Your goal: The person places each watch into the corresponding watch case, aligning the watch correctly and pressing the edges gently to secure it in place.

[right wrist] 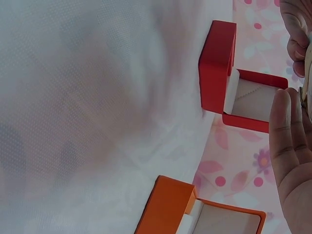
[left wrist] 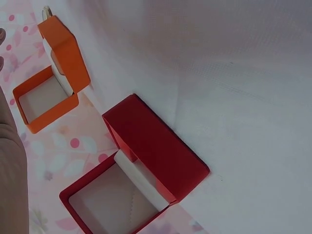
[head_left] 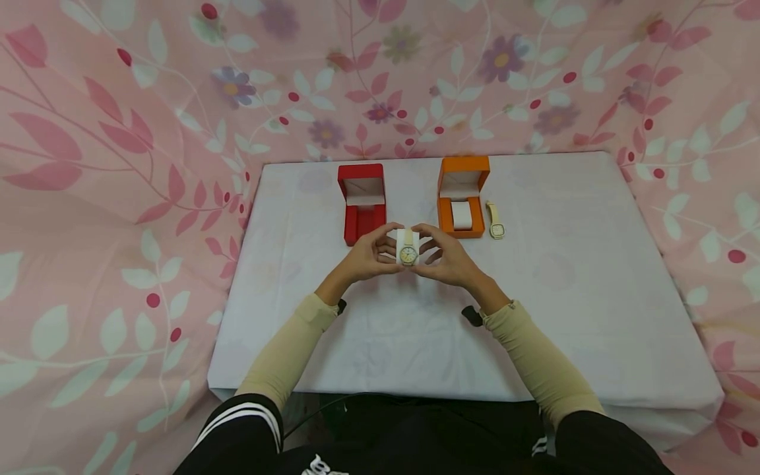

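Note:
Between my two hands, above the table, a watch (head_left: 408, 254) with a pale strap sits around a white cushion (head_left: 416, 241). My left hand (head_left: 369, 256) pinches the cushion's left side with thumb and fingers, and my right hand (head_left: 449, 259) does the same on the right. Just beyond the left hand stands an open red watch box (head_left: 365, 173) with no cushion in its base. An open orange watch box (head_left: 465, 165) is behind the right hand, a white cushion (head_left: 461, 215) inside it. In the right wrist view the watch is cut off at the edge, beside the right hand (right wrist: 292, 161).
A second watch (head_left: 496, 224), gold-coloured, lies flat to the right of the orange box. White cloth covers the table (head_left: 570, 277). Pink floral fabric (head_left: 380, 79) hangs behind and at both sides.

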Available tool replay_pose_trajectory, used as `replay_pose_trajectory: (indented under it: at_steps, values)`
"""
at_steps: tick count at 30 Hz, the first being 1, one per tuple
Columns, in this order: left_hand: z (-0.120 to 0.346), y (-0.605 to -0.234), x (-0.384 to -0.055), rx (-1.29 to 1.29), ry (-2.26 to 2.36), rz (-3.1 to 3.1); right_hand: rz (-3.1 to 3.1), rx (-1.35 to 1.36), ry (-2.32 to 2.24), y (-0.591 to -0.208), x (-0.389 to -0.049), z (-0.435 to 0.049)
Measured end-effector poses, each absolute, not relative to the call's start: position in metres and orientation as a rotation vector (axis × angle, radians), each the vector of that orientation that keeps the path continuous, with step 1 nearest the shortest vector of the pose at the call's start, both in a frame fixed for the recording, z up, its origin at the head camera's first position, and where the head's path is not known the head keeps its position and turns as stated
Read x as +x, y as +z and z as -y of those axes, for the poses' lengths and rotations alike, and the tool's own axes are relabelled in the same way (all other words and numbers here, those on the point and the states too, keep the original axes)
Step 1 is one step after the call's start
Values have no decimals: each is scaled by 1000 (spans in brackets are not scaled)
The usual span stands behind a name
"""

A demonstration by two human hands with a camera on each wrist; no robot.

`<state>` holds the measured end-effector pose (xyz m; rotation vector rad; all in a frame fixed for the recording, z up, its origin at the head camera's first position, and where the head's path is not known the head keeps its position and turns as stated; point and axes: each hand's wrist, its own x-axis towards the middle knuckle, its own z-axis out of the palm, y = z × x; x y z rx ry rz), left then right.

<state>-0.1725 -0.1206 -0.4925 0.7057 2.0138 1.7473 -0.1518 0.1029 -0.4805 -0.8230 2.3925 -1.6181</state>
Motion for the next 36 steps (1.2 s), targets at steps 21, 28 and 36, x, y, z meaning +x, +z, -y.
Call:
replay_pose_trajectory:
  at_steps: [21, 28, 36]
  values:
    - [120, -493, -171, 684, 1778, -1989, -2413, -825, -1617, -519, -166, -110]
    - [120, -494, -171, 694, 1778, -1987, -2417, -793, -1590, -516, -163, -107]
    - [122, -495, -170, 671, 1774, -1982, -2403, -821, -1554, -487, -151, -100]
